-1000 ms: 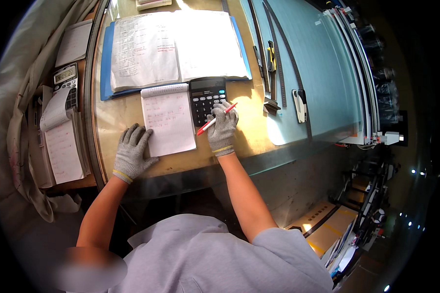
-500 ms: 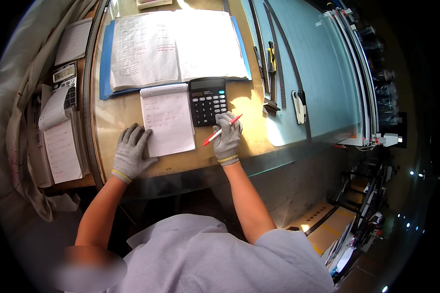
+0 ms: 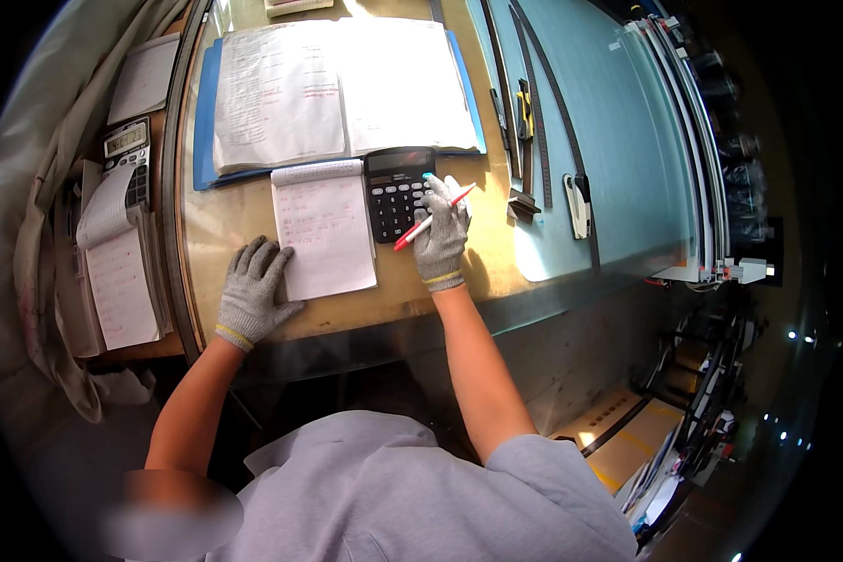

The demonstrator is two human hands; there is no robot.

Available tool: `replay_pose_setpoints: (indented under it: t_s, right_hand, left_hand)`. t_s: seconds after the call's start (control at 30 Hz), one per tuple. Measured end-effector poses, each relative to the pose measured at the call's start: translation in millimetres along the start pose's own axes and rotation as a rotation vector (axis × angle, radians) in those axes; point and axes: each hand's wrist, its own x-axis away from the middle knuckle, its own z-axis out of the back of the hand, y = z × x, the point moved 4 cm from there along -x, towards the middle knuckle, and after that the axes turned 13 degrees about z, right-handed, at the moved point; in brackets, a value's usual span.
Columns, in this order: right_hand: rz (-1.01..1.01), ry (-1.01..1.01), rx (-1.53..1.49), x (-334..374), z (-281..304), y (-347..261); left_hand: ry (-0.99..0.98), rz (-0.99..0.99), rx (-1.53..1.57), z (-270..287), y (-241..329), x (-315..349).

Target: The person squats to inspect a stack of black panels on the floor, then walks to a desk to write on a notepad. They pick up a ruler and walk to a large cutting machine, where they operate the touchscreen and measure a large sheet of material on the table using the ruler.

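Note:
My left hand [image 3: 252,294], in a grey knit glove with a yellow cuff line, lies flat with fingers spread, fingertips and thumb at the left edge of a notepad [image 3: 326,229]. The pad's page bears red handwriting, and its upper sheets are folded back. In a matching glove, my right hand [image 3: 441,245] holds a red and white pen [image 3: 409,235] slantwise across the fingers. Its fingertips reach over the right side of a black desk calculator [image 3: 391,206] standing against the pad, with a finger at the upper right keys. Part of the keypad is hidden beneath the hand.
An open blue folder [image 3: 204,131] of printed sheets lies beyond the pad. To the right, on a glass-topped surface, are a white and black stapler-like tool [image 3: 578,207], a yellow cutter knife [image 3: 525,114] and dark strips. Another calculator [image 3: 127,140] and a written pad [image 3: 122,290] sit left.
My right hand has moved up along the calculator's right side, from the lower keys toward the upper right ones, carrying the pen with it. The left hand stays in place by the pad.

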Motion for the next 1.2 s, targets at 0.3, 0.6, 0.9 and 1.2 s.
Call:
replay_pose_setpoints:
  t_s: [0.3, 0.6, 0.9, 1.2]
  right_hand:
    - [0.065, -0.163, -0.091, 13.7, -9.0, -28.3]
    - [0.013, -0.085, -0.084, 15.2, -8.8, -23.6]
    - [0.053, -0.042, -0.123, 12.7, -6.1, -48.5]
    - [-0.05, 0.029, -0.054, 34.1, 13.8, -33.9]
  left_hand:
    - [0.002, -0.02, -0.018, 1.9, 1.2, -0.4]
    - [-0.002, -0.009, -0.025, 3.3, 0.9, -0.6]
    - [0.007, -0.012, -0.001, 1.4, -1.4, 0.3]
    - [-0.014, 0.006, -0.007, -1.4, -3.0, 0.1]
